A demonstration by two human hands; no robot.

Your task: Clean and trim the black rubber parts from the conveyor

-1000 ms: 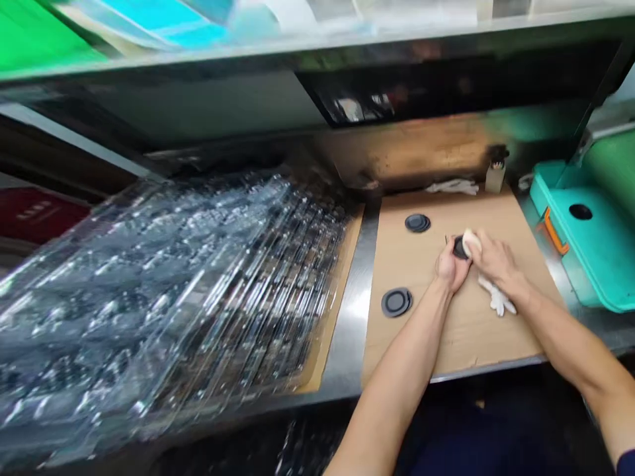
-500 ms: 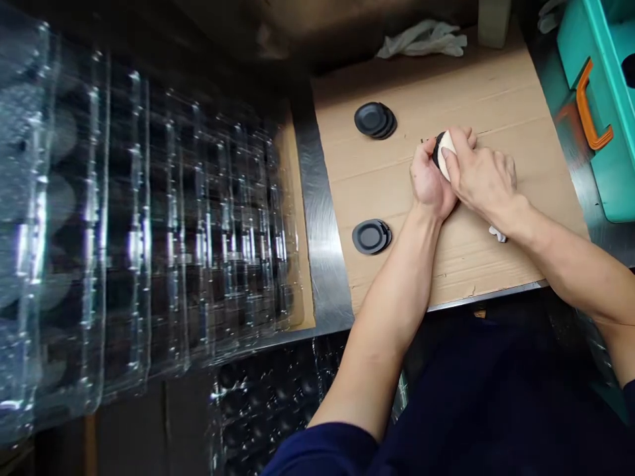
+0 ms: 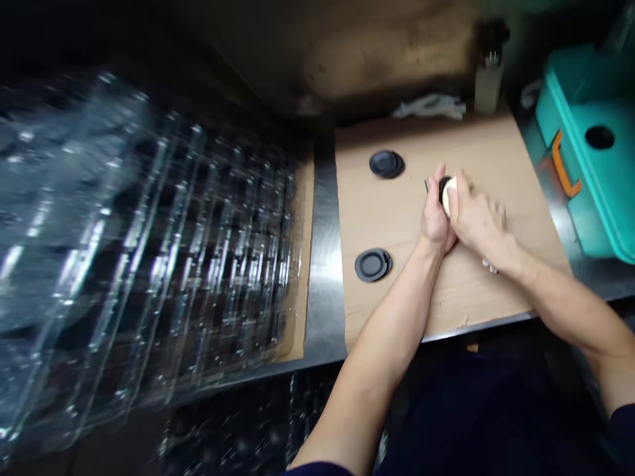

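Over the cardboard sheet [image 3: 397, 218], my left hand [image 3: 437, 218] is wrapped round a black round piece [image 3: 444, 185]. My right hand [image 3: 479, 215] pinches a cream-coloured pad [image 3: 449, 196] and presses it against that piece. The two hands touch at the palms, and part of the black piece is hidden between them. To their left lie two small groups of overlapping black oval pieces, one farther back [image 3: 386, 164] and one nearer the front [image 3: 373, 264]. A small white object [image 3: 489, 266] shows just under my right wrist.
Stacked clear plastic trays [image 3: 198, 264] fill the left side. At the right stands a teal bin [image 3: 578, 192] with an orange handle [image 3: 564, 165]. A white glove [image 3: 431, 106] and a pale block-like object [image 3: 487, 86] are at the back. Metal edging [image 3: 323, 264] borders the cardboard.
The camera view has tilted up, so the bench sits lower in the picture and more of the back wall shows. Both hands still hold the black piece and the pad, with the right fingers shifted slightly.
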